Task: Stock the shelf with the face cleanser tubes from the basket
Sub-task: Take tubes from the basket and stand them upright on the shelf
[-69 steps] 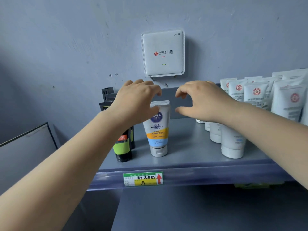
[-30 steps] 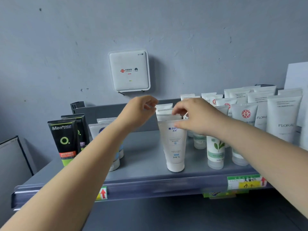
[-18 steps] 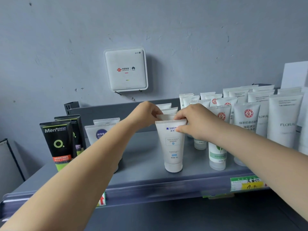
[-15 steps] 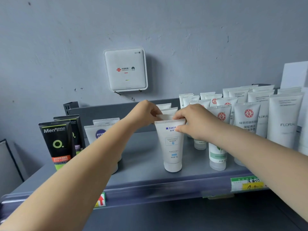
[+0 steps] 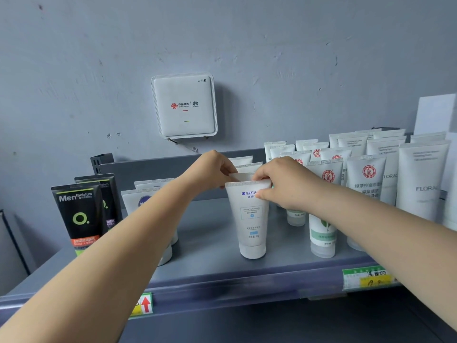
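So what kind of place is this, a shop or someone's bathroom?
Most likely a shop. Rows of identical cleanser tubes stand on a grey metal shelf whose front rail carries price tags.

1. I see soft, even, cool daylight-like lighting, fairly bright.
2. A faint shadow sits at 3 o'clock of the wall router (image 5: 184, 105).
3. Edges bow from wide-angle distortion; focus is sharp.

Both hands (image 5: 284, 184) moved from Nivea to Mantin tube (image 5: 249, 219)
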`<state>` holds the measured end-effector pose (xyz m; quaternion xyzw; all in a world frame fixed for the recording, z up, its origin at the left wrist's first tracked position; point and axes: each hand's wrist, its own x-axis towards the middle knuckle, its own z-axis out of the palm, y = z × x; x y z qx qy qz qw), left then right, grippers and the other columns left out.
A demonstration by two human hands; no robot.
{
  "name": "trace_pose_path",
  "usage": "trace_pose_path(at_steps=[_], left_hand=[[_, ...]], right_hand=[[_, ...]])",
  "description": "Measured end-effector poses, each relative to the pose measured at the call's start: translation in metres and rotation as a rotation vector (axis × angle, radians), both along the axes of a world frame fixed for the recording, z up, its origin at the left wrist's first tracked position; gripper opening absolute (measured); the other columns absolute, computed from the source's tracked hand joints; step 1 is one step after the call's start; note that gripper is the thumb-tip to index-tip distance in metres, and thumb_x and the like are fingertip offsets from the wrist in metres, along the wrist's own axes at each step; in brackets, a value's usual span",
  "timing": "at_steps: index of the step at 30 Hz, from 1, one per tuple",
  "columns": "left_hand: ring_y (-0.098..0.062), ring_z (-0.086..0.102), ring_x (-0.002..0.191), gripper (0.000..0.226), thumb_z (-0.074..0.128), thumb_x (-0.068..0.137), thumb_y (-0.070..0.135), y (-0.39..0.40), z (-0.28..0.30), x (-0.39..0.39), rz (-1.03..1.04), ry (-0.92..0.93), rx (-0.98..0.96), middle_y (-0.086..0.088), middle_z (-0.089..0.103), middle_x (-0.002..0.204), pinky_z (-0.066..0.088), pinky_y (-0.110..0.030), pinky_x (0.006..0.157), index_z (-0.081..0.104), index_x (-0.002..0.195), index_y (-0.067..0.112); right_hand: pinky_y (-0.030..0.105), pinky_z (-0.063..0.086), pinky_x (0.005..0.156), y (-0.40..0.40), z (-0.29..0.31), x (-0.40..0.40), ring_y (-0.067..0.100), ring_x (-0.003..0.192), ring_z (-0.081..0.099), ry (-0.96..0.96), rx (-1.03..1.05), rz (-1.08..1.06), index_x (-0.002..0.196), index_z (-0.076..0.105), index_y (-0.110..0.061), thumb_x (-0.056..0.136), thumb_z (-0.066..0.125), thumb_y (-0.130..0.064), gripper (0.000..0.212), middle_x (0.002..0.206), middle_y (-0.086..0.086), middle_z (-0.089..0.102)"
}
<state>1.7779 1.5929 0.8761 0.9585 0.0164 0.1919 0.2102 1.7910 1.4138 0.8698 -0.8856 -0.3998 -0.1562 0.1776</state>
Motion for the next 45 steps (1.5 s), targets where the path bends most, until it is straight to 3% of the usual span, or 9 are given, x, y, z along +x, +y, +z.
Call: trace_pose_path(at_steps=[11,13,17,22,25,28,32,41,45], left_hand=[[-0.016,0.057,0.067,0.011,0.074,0.077,0.021,0.001,-0.001,-0.002,0.016,-0.001,0.010,-0.016,0.073,0.083,0.045,-0.025,0.066,0.073,0.084,0.014],[-0.016,0.057,0.067,0.012,0.073,0.077,0.026,0.002,0.003,-0.004,0.023,-0.017,-0.001,-0.012,0.072,0.078,0.044,-0.025,0.065,0.074,0.081,0.015],[-0.015,0.054,0.062,0.008,0.070,0.080,0.026,0.006,0.019,-0.006,0.063,-0.057,-0.007,-0.004,0.064,0.061,0.036,-0.019,0.048,0.071,0.075,0.020],[-0.013,0.057,0.065,0.008,0.072,0.079,0.025,-0.002,0.027,-0.002,0.040,-0.046,0.023,-0.006,0.069,0.071,0.041,-0.022,0.058,0.073,0.081,0.017],[-0.004,0.057,0.063,0.011,0.076,0.075,0.027,-0.011,0.026,0.003,0.004,0.013,0.073,0.008,0.068,0.072,0.043,-0.017,0.061,0.073,0.083,0.019],[0.002,0.054,0.059,0.013,0.077,0.075,0.027,-0.014,0.022,0.010,-0.010,0.092,0.123,0.013,0.066,0.069,0.040,-0.007,0.053,0.074,0.085,0.019],[-0.001,0.054,0.057,0.012,0.075,0.076,0.017,-0.013,0.020,0.015,-0.010,0.092,0.191,0.007,0.067,0.067,0.039,-0.006,0.051,0.076,0.087,0.013],[0.011,0.051,0.041,0.014,0.079,0.072,0.016,-0.007,0.017,0.029,-0.001,0.062,0.154,0.004,0.065,0.066,0.035,-0.002,0.045,0.075,0.085,0.011],[0.007,0.052,0.043,0.018,0.081,0.070,0.019,-0.007,0.017,0.034,0.006,0.065,0.152,0.011,0.062,0.062,0.036,-0.002,0.046,0.074,0.086,0.012]], right_hand=[[0.025,0.045,0.089,-0.006,0.010,0.000,0.015,0.105,0.058,-0.036,0.011,0.059,0.114,0.065,-0.015,0.082,0.066,-0.026,0.033,0.113,0.000,0.065],[0.021,0.045,0.088,-0.012,0.022,0.001,0.013,0.098,0.062,-0.048,0.103,0.075,0.112,0.066,-0.013,0.080,0.068,-0.022,0.033,0.104,0.000,0.068],[0.006,0.041,0.068,-0.024,0.053,0.004,0.004,0.071,0.057,-0.048,0.247,0.113,0.101,0.071,-0.011,0.077,0.073,-0.019,0.025,0.086,-0.001,0.067],[0.016,0.045,0.072,-0.032,0.074,0.022,0.006,0.073,0.058,-0.075,0.188,0.048,0.100,0.072,-0.013,0.078,0.072,-0.018,0.022,0.080,-0.007,0.061],[0.026,0.051,0.082,-0.032,0.074,0.036,0.015,0.084,0.064,-0.054,0.088,0.011,0.100,0.071,-0.012,0.078,0.072,-0.016,0.023,0.078,-0.007,0.060],[0.025,0.050,0.084,-0.034,0.075,0.048,0.013,0.085,0.062,-0.059,0.011,-0.013,0.101,0.071,-0.012,0.078,0.071,-0.016,0.023,0.078,-0.007,0.060],[0.024,0.049,0.082,-0.035,0.074,0.061,0.014,0.083,0.062,-0.059,-0.006,-0.020,0.101,0.071,-0.012,0.077,0.071,-0.015,0.023,0.079,-0.006,0.061],[0.022,0.046,0.082,-0.028,0.069,0.079,0.011,0.082,0.057,-0.087,-0.050,-0.012,0.104,0.070,-0.012,0.077,0.073,-0.015,0.027,0.085,-0.003,0.061],[0.024,0.048,0.082,-0.024,0.068,0.083,0.012,0.082,0.058,-0.091,-0.073,0.005,0.104,0.070,-0.011,0.077,0.072,-0.015,0.027,0.088,-0.001,0.065]])
